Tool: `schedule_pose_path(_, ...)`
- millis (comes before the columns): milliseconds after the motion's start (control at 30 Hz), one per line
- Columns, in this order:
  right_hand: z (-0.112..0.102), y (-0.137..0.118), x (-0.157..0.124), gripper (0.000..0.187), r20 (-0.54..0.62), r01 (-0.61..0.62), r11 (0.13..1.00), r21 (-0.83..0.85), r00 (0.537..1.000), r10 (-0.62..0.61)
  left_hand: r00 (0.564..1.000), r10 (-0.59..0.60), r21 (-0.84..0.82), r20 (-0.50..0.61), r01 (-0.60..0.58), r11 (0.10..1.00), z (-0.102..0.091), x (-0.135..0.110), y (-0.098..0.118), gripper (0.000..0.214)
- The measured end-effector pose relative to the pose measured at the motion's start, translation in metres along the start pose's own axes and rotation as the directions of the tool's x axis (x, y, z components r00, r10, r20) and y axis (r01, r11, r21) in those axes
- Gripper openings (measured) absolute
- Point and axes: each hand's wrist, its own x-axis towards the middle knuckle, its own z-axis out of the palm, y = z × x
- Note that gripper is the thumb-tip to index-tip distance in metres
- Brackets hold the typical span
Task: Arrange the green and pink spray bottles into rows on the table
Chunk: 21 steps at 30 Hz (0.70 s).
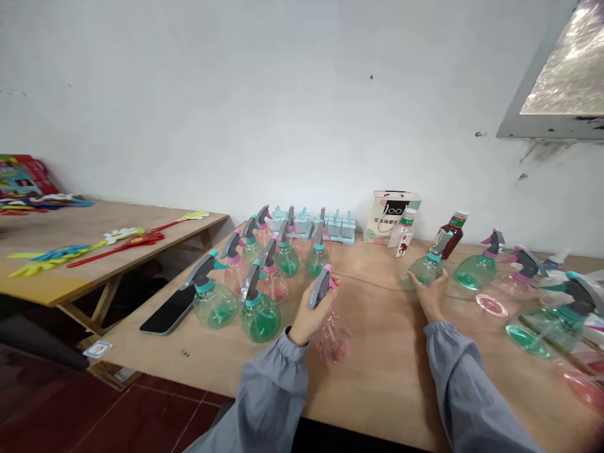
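My left hand is closed around the neck of a pink spray bottle with a grey and pink trigger head, near the table's front middle. To its left stands a group of several green and pink spray bottles, including a green spray bottle with a teal collar. My right hand grips the lower body of another green spray bottle, further back on the right. Right of that hand are more bottles, among them a green spray bottle with a pink collar and a clear pink spray bottle.
A phone lies at the table's left edge. Light blue molds, a printed box, a small white-capped bottle and a dark red bottle stand along the wall. The left table holds colourful hand-shaped toys.
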Motion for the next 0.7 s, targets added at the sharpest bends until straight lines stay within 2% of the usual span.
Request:
schedule_pose_path(167,-0.03,-0.029,-0.071,0.104,0.2,-0.006,0.991,0.135,0.98,-0.021,0.999,0.015,-0.02,-0.046,-0.016,1.0,0.0,0.002,0.014,0.031)
schedule_pose_path(233,-0.043,-0.041,-0.098,0.102,0.245,0.004,0.982,0.187,0.968,-0.051,0.998,0.033,-0.019,-0.045,-0.034,0.999,0.002,0.003,0.018,0.03)
schedule_pose_path(333,-0.055,-0.054,-0.124,0.098,0.311,0.009,0.973,0.23,0.947,-0.083,0.995,0.044,0.004,-0.088,-0.044,0.999,0.006,0.004,0.021,0.023)
schedule_pose_path(433,-0.057,-0.061,-0.134,0.098,0.396,-0.049,0.96,0.274,0.916,-0.066,0.985,0.025,0.017,-0.17,-0.023,1.0,0.006,0.005,0.022,0.038)
schedule_pose_path(600,-0.056,-0.057,-0.136,0.1,0.456,-0.12,0.955,0.272,0.89,-0.018,0.994,0.031,0.045,-0.1,-0.026,0.999,-0.001,0.008,0.021,0.031)
schedule_pose_path(700,-0.057,-0.052,-0.138,0.1,0.492,-0.141,0.958,0.25,0.871,0.0,0.987,0.057,0.059,-0.147,-0.049,0.997,-0.003,0.009,0.016,0.039)
